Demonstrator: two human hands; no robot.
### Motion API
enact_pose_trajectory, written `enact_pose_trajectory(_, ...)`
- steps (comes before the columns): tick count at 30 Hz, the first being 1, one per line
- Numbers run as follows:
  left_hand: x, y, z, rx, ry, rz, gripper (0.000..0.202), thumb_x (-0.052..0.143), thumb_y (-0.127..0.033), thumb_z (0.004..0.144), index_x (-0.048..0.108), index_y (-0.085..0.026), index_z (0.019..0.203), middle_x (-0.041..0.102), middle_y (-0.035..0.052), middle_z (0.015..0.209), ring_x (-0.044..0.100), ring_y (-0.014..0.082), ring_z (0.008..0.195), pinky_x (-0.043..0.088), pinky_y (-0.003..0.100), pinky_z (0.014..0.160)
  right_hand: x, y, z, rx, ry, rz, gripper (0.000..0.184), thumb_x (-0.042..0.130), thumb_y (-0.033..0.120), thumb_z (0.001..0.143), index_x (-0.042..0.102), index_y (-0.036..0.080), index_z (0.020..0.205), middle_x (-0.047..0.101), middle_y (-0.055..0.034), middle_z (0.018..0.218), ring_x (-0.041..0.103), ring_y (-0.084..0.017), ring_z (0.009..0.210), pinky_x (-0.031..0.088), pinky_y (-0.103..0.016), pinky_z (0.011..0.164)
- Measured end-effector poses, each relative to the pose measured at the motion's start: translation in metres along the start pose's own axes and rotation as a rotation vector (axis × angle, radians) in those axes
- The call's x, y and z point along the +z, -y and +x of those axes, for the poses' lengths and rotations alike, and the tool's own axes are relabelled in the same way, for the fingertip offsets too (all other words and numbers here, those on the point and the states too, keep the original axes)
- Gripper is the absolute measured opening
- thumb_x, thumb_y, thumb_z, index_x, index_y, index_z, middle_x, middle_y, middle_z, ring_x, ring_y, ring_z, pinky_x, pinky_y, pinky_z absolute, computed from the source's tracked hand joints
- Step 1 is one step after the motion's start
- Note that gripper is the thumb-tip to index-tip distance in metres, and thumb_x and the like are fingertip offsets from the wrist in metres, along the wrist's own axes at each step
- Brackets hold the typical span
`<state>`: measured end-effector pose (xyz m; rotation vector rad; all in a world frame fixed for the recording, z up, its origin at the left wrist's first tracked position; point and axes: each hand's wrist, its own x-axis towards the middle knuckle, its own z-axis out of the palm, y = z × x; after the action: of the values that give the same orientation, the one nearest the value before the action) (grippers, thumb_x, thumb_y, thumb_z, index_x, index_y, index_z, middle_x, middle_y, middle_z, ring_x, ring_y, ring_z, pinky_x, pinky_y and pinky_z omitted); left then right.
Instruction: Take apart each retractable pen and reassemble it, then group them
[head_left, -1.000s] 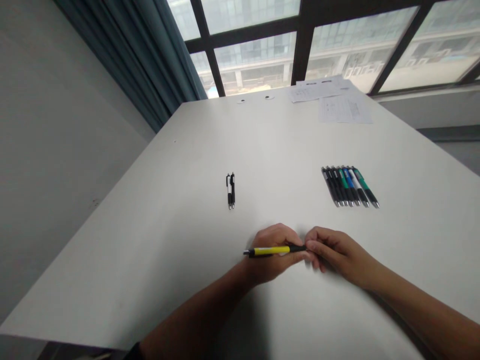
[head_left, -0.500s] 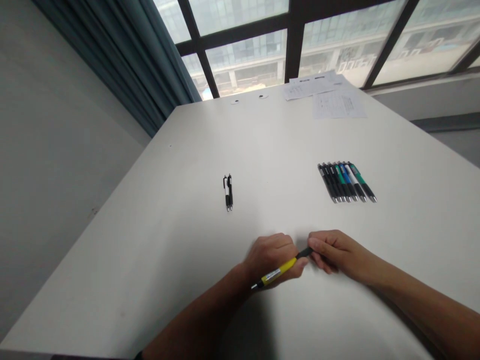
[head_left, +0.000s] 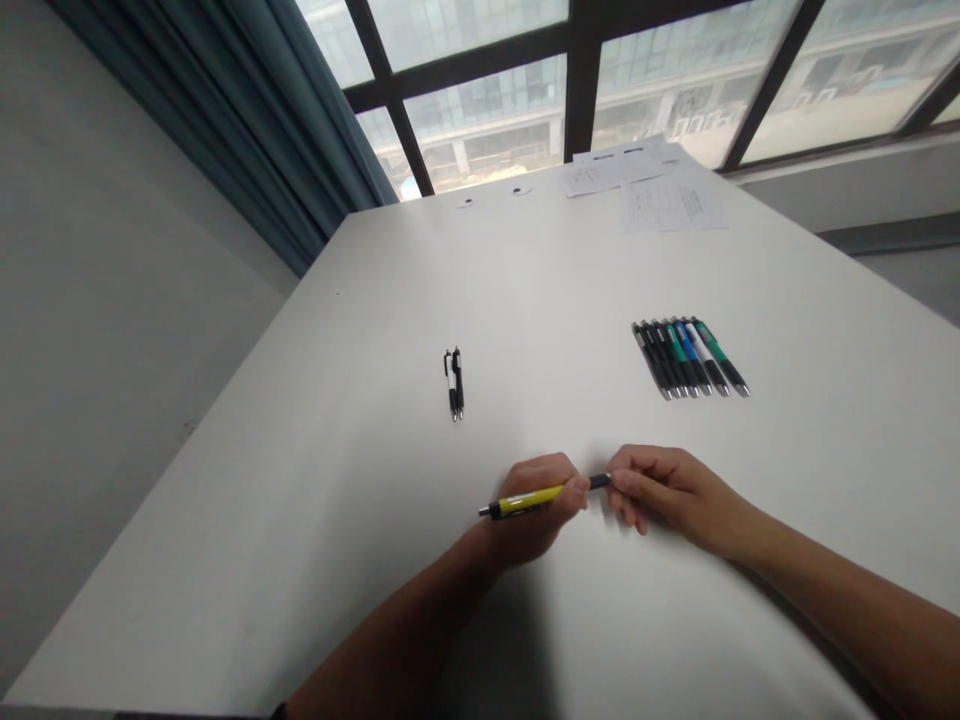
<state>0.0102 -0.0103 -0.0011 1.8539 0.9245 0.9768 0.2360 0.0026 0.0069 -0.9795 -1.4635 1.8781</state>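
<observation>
Yellow pen (head_left: 534, 497), where does it sit?

Low in the view, held just above the table (head_left: 322, 540), lying nearly level between the two hands, its darker tip end poking out to the left.

And the hands?

The left hand (head_left: 536, 532) is curled around the yellow barrel, thumb and fingers closed on it. The right hand (head_left: 666, 496) pinches the black end with thumb and forefinger, its other fingers loosely folded.

Which step would you call that?

Working on the pen's end, I'd judge: one hand steadies the barrel while the other grips the end piece. I cannot tell whether that piece is being turned, pulled or pressed.

What does a further move ask for?

A firm hold on the barrel, and the right fingertips kept square on that small end so it doesn't slip.

Farther out?

A pair of pens (head_left: 454, 383) lies side by side, left of centre. A row of pens (head_left: 688, 358), black, green, blue and white, lies to the right. Sheets of paper (head_left: 667, 200) rest at the far edge, under the window (head_left: 487, 110), with a curtain (head_left: 247, 130) to the left.
</observation>
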Motion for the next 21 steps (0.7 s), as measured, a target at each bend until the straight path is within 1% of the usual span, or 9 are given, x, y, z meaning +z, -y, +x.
enact_pose_trajectory(2,0.0001,0.0,0.0001,0.005,-0.006,-0.018,0.05,0.042,-0.043,0.106,0.058,-0.017,0.067,0.061,0.0044,0.068,0.055,0.013,0.063,0.044,0.028,0.066,0.0002,0.001,-0.0011,-0.046,-0.056,0.035,0.032,0.084,0.04,0.085,0.068,0.018,0.101,0.068,-0.001,0.08,0.062,-0.011,0.066,0.052,-0.026,0.063)
enact_pose_trajectory(4,0.0002,-0.0002,-0.0001,0.013,-0.01,-0.027,0.048,0.044,-0.042,0.106,0.061,-0.017,0.068,0.062,0.0044,0.068,0.056,0.0129,0.064,0.044,0.028,0.066,0.0005,0.0026,-0.0017,-0.09,-0.078,0.068,0.049,0.091,0.036,0.077,0.066,0.022,0.116,0.071,-0.0027,0.095,0.066,-0.014,0.076,0.055,-0.029,0.071)
enact_pose_trajectory(5,0.0002,-0.0003,-0.0002,0.016,-0.009,-0.029,0.048,0.045,-0.041,0.106,0.061,-0.016,0.068,0.062,0.0044,0.068,0.056,0.0127,0.064,0.044,0.027,0.065,0.0005,0.0034,-0.0017,-0.093,-0.07,0.058,0.046,0.089,0.038,0.079,0.067,0.022,0.116,0.072,-0.0039,0.095,0.067,-0.015,0.077,0.055,-0.031,0.073)
enact_pose_trajectory(7,0.0001,-0.0001,-0.0006,0.02,0.002,-0.038,0.046,0.047,-0.039,0.105,0.063,-0.016,0.069,0.063,0.0045,0.069,0.057,0.0125,0.064,0.044,0.027,0.065,0.0002,0.0048,-0.0015,-0.062,-0.038,-0.004,0.032,0.078,0.046,0.09,0.071,0.018,0.103,0.072,-0.0047,0.083,0.065,-0.015,0.071,0.055,-0.032,0.07)
enact_pose_trajectory(9,-0.0001,0.0004,-0.001,0.017,0.016,-0.051,0.044,0.048,-0.038,0.105,0.065,-0.015,0.071,0.064,0.0048,0.07,0.058,0.0124,0.065,0.045,0.026,0.066,-0.0002,0.0058,-0.0013,-0.032,-0.042,-0.043,0.031,0.074,0.047,0.093,0.071,0.017,0.09,0.068,-0.0029,0.07,0.062,-0.014,0.065,0.052,-0.03,0.066)
enact_pose_trajectory(11,-0.0004,0.0009,-0.0013,0.011,0.024,-0.059,0.044,0.048,-0.038,0.105,0.067,-0.015,0.072,0.065,0.0051,0.071,0.058,0.0127,0.065,0.045,0.026,0.066,-0.0001,0.0062,-0.0013,-0.037,-0.075,-0.002,0.028,0.083,0.042,0.086,0.07,0.018,0.092,0.071,-0.0029,0.077,0.064,-0.014,0.068,0.052,-0.028,0.065)
enact_pose_trajectory(14,-0.0016,0.0003,-0.0011,0.004,0.031,-0.063,0.045,0.048,-0.04,0.104,0.068,-0.015,0.073,0.065,0.0056,0.072,0.059,0.0135,0.067,0.046,0.027,0.066,0.0011,0.006,-0.0015,-0.047,-0.087,0.07,0.041,0.091,0.037,0.076,0.07,0.02,0.107,0.075,-0.0046,0.091,0.068,-0.015,0.074,0.055,-0.028,0.068)
enact_pose_trajectory(18,-0.0036,-0.004,0.0008,-0.022,0.053,-0.058,0.044,0.047,-0.04,0.104,0.07,-0.016,0.076,0.067,0.0061,0.074,0.06,0.0141,0.068,0.047,0.028,0.068,0.002,0.0058,-0.0021,-0.004,-0.078,-0.012,0.034,0.077,0.049,0.089,0.073,0.016,0.094,0.07,-0.0032,0.066,0.062,-0.014,0.059,0.052,-0.029,0.06)
enact_pose_trajectory(21,-0.004,-0.008,0.0019,-0.047,0.068,-0.011,0.036,0.049,-0.038,0.102,0.07,-0.016,0.081,0.068,0.0061,0.079,0.06,0.0153,0.073,0.047,0.028,0.071,0.0014,0.0071,-0.003,-0.062,-0.158,-0.069,0.032,0.081,0.048,0.085,0.075,0.017,0.092,0.07,-0.0031,0.064,0.062,-0.015,0.06,0.052,-0.03,0.061)
